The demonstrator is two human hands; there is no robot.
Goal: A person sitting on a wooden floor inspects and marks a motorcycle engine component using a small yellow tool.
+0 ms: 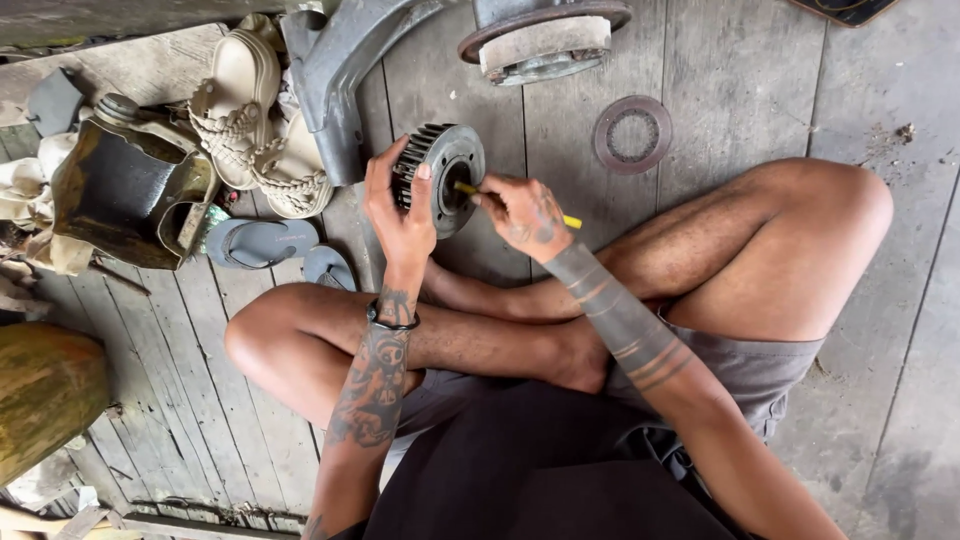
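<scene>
Left hand (400, 215): grips the toothed metal wheel (440, 178), likely heavy and hard; hold its rim.
Right hand (525, 212): pinches a yellow stick (570, 221).

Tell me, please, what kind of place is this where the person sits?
Probably an informal home workshop for vehicle repair. The person sits cross-legged on a worn wooden plank floor; metal parts lie about, such as a flat ring plate, and sandals lie nearby.

2 hands (400, 215), 1 gear hub (445, 170), 1 yellow tool (570, 221), 1 ring disc (632, 134), 2 flip-flops (262, 242).
</scene>
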